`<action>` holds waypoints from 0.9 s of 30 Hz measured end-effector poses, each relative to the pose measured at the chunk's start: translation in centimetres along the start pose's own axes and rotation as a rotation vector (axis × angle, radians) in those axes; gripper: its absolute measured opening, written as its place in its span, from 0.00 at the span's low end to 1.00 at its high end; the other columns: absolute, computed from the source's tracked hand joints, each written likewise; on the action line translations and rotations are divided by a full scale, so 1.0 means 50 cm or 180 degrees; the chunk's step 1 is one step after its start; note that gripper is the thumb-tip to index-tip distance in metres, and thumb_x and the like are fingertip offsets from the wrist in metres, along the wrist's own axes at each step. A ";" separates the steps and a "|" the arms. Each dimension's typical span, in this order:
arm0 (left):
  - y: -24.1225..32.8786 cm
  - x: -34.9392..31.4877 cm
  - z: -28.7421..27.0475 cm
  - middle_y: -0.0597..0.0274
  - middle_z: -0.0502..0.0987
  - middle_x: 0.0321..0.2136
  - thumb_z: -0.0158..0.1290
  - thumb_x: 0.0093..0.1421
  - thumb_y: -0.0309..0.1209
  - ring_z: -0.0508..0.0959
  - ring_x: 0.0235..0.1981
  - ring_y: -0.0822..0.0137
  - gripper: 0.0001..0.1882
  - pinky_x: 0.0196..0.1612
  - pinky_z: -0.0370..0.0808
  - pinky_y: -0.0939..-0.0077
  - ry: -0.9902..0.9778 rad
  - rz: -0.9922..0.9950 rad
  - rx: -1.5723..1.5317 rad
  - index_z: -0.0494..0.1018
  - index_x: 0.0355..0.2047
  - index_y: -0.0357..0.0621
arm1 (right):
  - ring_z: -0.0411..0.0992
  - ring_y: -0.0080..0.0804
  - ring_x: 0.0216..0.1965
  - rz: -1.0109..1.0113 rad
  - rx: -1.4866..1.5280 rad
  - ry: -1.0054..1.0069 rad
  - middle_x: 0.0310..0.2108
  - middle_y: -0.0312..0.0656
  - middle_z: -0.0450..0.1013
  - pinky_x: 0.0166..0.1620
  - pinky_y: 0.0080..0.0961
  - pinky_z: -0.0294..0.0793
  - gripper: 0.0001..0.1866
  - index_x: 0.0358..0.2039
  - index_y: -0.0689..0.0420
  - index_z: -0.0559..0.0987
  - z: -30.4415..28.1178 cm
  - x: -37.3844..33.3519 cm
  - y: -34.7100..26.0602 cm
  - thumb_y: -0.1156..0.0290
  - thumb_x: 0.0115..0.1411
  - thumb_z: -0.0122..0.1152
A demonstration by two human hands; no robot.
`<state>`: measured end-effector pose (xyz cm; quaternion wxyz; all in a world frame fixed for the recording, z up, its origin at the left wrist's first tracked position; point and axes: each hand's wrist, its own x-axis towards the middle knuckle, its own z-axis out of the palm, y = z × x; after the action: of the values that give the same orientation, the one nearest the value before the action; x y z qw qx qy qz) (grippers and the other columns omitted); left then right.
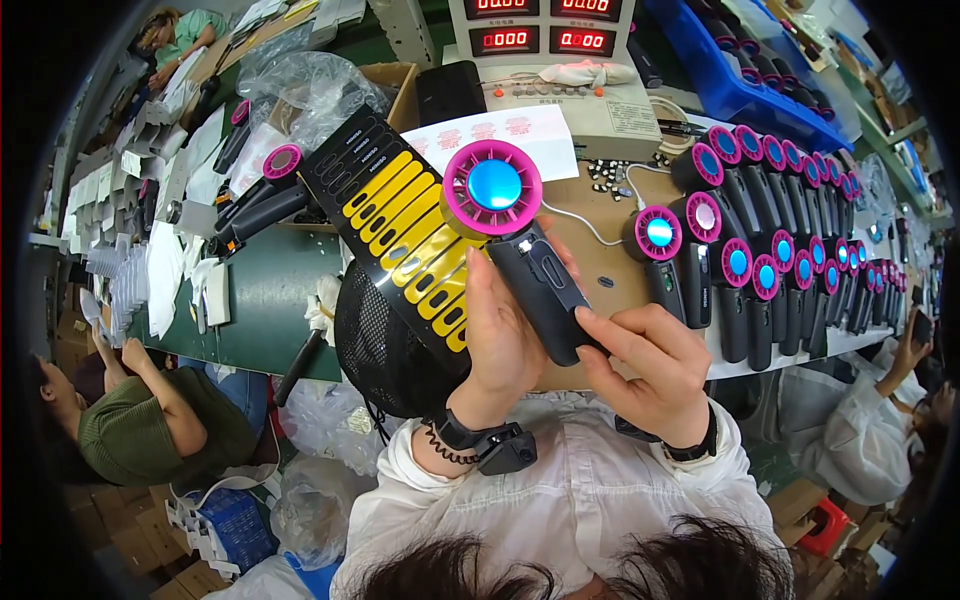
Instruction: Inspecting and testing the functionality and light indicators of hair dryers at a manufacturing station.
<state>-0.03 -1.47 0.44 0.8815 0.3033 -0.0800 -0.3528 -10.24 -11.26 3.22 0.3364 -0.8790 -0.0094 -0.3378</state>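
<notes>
A handheld fan with a black handle and a magenta ring around a blue centre is held up in the middle of the view, above the near edge of the brown work surface. Its long axis is tilted: the round head is placed far and to the left, the handle end near and to the right. The left hand is closed around the handle from the left side, with the thumb laid along it. The right hand is pinched on the lower end of the handle, so this end is nearer to the right hand. A sheet of yellow labels is seen just left of the fan. Rows of similar fans are laid out to the right.
</notes>
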 end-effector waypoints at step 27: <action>-0.004 -0.004 -0.012 0.60 0.67 0.35 0.24 0.62 0.54 0.70 0.33 0.70 0.30 0.37 0.70 0.76 -0.0329 0.0198 0.0263 0.55 0.51 0.41 | 0.66 0.25 0.18 -0.0106 -0.0049 0.0044 0.21 0.38 0.67 0.19 0.19 0.64 0.20 0.35 0.59 0.79 0.009 0.001 -0.005 0.83 0.35 0.63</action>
<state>-0.07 -1.19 -0.13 0.8735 0.3182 -0.1492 -0.3369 -9.99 -10.78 3.16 0.3241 -0.8789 -0.0192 -0.3494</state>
